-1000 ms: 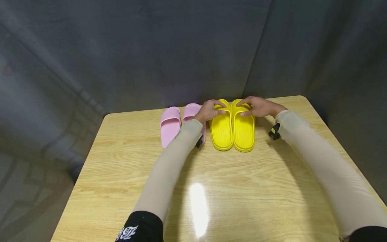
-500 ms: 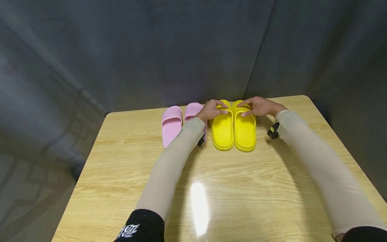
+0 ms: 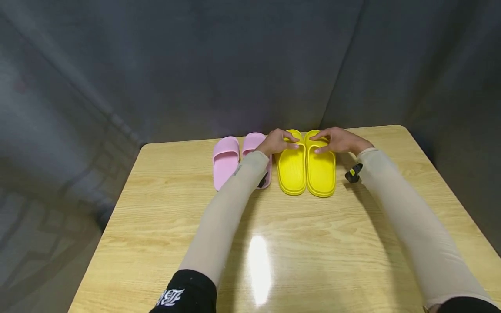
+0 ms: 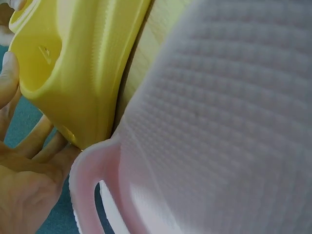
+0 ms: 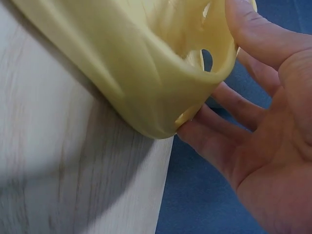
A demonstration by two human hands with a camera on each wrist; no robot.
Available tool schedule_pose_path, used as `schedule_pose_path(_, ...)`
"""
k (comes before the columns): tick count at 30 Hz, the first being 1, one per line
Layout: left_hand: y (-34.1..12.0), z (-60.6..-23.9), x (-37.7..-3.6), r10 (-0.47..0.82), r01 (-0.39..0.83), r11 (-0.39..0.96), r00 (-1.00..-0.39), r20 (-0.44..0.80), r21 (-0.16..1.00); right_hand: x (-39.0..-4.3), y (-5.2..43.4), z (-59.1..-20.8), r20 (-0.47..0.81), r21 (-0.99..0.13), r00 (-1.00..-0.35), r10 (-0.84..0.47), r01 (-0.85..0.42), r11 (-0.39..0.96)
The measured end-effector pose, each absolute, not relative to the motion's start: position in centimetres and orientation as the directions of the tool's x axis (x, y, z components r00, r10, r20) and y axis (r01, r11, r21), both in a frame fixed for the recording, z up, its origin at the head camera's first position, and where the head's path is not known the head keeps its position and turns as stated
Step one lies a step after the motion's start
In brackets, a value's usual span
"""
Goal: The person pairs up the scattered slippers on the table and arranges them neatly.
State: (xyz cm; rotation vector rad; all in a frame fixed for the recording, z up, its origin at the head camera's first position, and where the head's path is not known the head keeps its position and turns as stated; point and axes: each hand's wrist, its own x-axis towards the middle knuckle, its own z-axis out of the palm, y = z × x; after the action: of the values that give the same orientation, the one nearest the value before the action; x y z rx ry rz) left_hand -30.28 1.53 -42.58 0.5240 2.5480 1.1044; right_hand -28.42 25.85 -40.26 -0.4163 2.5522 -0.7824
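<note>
Two yellow slippers lie side by side at the far edge of the table, a left one and a right one. My left hand holds the strap of the left slipper at its toe end, thumb at the strap's edge and fingers around the outer side. On the right slipper's strap, my right hand does likewise; the right wrist view shows its thumb over the rim and fingers against the toe. Beneath my left forearm lies a pink slipper, partly hidden, with its mate further left.
The slippers stand on a light wooden table, which shows a bright reflection near the front. A dark grey curtain hangs behind the table and along both sides.
The head view has shifted slightly, so the slippers appear a little further right. Both hands keep their places on the yellow slippers.
</note>
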Motion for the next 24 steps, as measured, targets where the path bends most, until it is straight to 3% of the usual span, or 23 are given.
schedule_pose_path(17, 1.9, -42.5, -29.7, 0.480, 0.254, 0.668, -0.865, -0.145, 0.700, -27.6, 26.2, -40.8, -0.311, -0.591, -0.861, -0.401, -0.155, 0.792)
schedule_pose_path(24, 0.9, -42.3, -28.6, 0.535, 0.356, 0.656, -0.841, -0.078, 0.666, -25.7, 26.4, -42.0, -0.290, -0.563, -0.875, -0.387, -0.171, 0.809)
